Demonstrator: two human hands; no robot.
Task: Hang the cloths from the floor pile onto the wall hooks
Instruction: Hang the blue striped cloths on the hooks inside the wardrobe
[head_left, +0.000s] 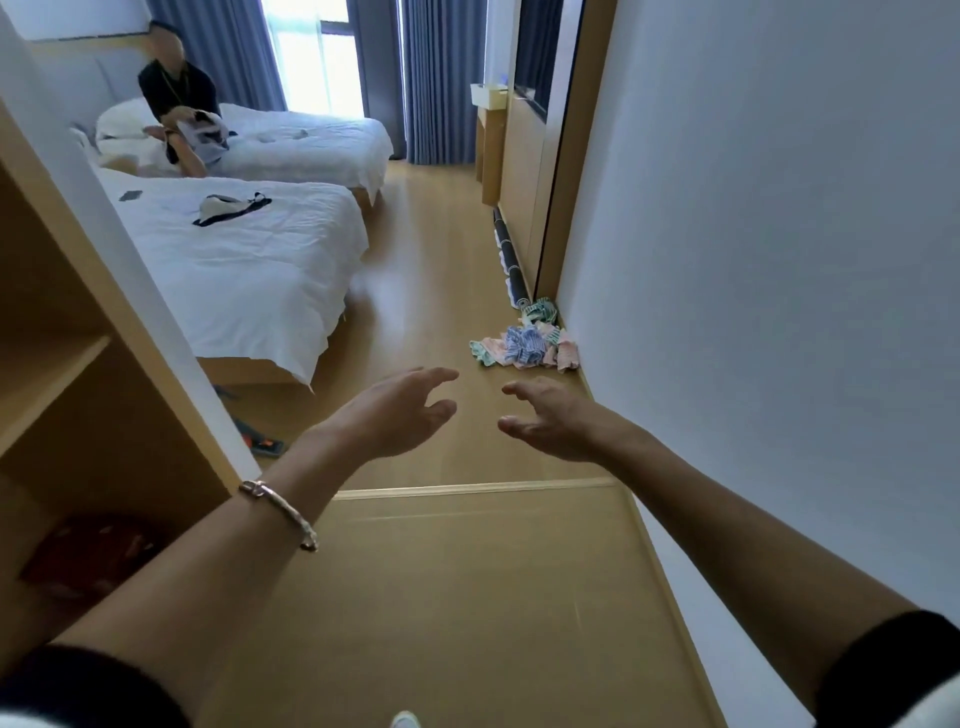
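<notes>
A pile of crumpled cloths (524, 347), striped pink, blue and green, lies on the wooden floor against the foot of the white wall (779, 260) on the right. Both my arms stretch forward above the floor, short of the pile. My left hand (400, 410) is empty, its fingers loosely spread and pointing toward the pile. My right hand (550, 418) is also empty, fingers relaxed, close to the wall. No wall hooks are in view.
A wooden shelf unit (78, 364) stands at the left. Two white beds (234, 260) lie beyond it, and a person (179, 98) sits on the far one. A dark rolled mat (509, 260) lies along the right wall behind the pile. A floor threshold strip (467, 488) crosses below my hands.
</notes>
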